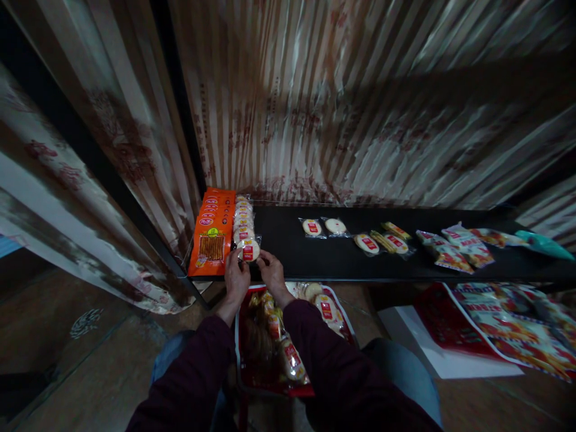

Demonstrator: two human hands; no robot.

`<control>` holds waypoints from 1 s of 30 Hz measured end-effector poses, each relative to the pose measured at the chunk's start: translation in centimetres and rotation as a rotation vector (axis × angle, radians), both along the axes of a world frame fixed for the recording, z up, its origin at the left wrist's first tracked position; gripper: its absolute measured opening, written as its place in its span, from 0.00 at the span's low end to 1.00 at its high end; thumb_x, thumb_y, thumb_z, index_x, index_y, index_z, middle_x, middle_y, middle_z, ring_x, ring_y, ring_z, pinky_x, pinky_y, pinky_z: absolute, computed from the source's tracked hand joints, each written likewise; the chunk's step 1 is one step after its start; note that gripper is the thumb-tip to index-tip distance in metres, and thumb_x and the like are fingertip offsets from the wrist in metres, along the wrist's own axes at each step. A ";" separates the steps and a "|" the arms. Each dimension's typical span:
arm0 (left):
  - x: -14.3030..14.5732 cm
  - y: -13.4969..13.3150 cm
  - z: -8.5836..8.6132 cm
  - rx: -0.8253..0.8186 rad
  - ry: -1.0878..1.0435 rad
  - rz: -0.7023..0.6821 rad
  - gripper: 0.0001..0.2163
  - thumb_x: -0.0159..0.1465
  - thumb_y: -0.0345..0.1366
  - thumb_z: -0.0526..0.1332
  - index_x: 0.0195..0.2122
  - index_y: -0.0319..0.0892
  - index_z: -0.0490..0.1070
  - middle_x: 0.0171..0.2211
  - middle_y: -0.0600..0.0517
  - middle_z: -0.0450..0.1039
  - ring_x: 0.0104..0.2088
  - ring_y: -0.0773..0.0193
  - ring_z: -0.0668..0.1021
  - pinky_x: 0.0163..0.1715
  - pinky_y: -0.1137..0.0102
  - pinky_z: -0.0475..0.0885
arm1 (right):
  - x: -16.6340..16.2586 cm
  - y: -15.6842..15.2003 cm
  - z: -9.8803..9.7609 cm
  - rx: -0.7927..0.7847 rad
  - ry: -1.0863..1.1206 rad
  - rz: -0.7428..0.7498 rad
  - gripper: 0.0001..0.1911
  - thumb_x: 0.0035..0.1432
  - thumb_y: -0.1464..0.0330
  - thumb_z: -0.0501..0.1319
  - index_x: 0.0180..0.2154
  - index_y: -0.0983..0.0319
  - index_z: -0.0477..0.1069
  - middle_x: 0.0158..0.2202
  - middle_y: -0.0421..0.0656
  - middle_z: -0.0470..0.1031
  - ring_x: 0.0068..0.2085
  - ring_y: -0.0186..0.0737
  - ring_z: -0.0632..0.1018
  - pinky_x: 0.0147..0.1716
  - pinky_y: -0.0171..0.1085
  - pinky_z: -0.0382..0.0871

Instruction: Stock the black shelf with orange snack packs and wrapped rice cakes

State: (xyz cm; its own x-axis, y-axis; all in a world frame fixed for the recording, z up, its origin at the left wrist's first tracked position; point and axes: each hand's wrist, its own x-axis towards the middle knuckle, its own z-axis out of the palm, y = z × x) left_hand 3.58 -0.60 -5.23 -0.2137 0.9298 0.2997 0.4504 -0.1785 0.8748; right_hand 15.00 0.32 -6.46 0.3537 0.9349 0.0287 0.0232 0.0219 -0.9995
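Note:
Between my two hands is a round white rice cracker in a clear wrapper with a red label. My left hand pinches its left edge, and my right hand grips its lower right edge. It is at the front end of a row of overlapping wrapped rice crackers on the black shelf. Just left of that row lies an orange snack bag with a window showing brown sticks. Below my forearms, a red tray with a white rim holds more wrapped snacks, partly hidden by my sleeves.
Loose wrapped crackers and green-yellow stick packets lie mid-shelf. Farther right are several snack bags and a teal packet. A black post rises at the left. Pleated curtain hangs behind. A red container of bags stands on the floor.

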 end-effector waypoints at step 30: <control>1.0 -0.3 -1.1 -0.049 0.144 0.002 0.21 0.59 0.26 0.53 0.55 0.37 0.67 0.65 0.42 0.55 0.65 0.54 0.57 0.63 0.61 0.58 | -0.5 1.7 -0.1 -0.087 -0.507 0.010 0.14 0.53 0.75 0.58 0.41 0.59 0.76 0.39 0.43 0.78 0.39 0.38 0.78 0.44 0.38 0.71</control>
State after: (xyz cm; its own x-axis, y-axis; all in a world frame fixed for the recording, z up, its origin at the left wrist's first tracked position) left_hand 4.59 -0.89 -6.37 -0.1734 0.9438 0.2813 0.5725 -0.1358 0.8085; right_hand 14.51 2.02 -6.52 0.3060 0.9449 0.1164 0.5058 -0.0578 -0.8607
